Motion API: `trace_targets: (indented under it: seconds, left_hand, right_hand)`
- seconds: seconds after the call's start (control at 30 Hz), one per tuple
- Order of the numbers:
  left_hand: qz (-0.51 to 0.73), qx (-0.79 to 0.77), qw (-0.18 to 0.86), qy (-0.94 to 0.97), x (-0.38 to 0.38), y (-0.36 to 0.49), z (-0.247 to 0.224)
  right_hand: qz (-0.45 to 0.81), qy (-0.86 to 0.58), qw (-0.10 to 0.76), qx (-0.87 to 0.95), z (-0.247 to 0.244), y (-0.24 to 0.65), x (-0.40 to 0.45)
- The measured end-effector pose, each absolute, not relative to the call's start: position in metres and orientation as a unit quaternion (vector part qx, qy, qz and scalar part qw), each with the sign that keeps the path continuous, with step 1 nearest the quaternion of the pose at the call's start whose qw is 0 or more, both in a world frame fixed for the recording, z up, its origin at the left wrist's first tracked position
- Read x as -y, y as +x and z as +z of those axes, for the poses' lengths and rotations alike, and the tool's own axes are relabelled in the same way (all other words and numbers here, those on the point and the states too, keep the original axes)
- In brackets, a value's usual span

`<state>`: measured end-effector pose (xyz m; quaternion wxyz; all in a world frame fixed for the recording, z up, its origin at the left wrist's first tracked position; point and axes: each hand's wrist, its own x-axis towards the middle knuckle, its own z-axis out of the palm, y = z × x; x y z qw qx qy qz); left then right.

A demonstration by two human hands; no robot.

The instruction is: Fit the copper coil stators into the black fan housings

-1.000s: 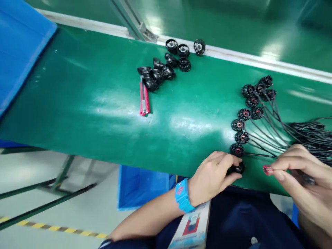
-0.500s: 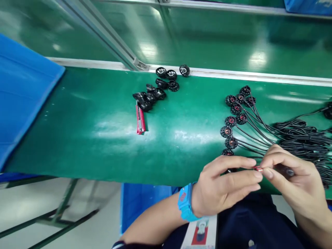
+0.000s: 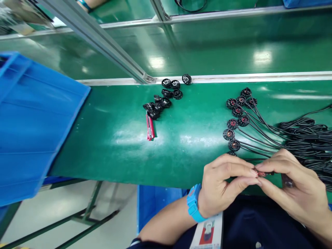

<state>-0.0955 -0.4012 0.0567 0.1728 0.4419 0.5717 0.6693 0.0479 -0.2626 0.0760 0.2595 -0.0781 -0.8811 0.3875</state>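
Note:
Close to the front edge of the bench, my left hand (image 3: 225,186) pinches a small red-and-black part (image 3: 261,173) between thumb and fingertips. My right hand (image 3: 298,183) grips the same part from the other side, its thumb and index finger pressed on it. Fingers cover much of the part, so its kind is unclear. A dark rounded thing (image 3: 287,182) shows within the right palm; most of it is hidden. Just beyond my hands lie several round black pieces with red centres (image 3: 234,145), each on a black cable (image 3: 256,147).
Coiled black cables (image 3: 308,138) are heaped at the right. Several black round housings (image 3: 158,105) lie mid-bench beside a red utility knife (image 3: 149,128). A large blue bin (image 3: 33,128) stands at the left. A metal post (image 3: 103,45) rises behind, and another blue bin (image 3: 158,204) sits below the bench.
My left thumb and fingers have closed onto the small part, where they were spread beside it before. More of the part shows now. The camera has turned left, shifting the scene rightward.

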Motion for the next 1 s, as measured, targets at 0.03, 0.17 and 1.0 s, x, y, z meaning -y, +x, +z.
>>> trace_targets:
  seconds: [0.03,0.17,1.0]
  left_hand:
    - [0.668,-0.573,0.170,0.443,0.402,-0.096,0.057]
    - [0.672,-0.572,0.172,0.438,0.403,-0.096,0.057]
    - [0.709,-0.532,0.317,0.338,0.405,-0.094,0.057]
  right_hand:
    - [0.381,-0.074,0.263,0.883,0.076,0.047,0.263]
    - [0.369,-0.069,0.276,0.885,0.077,0.048,0.264]
    - [0.245,-0.062,0.309,0.917,0.075,0.061,0.268]
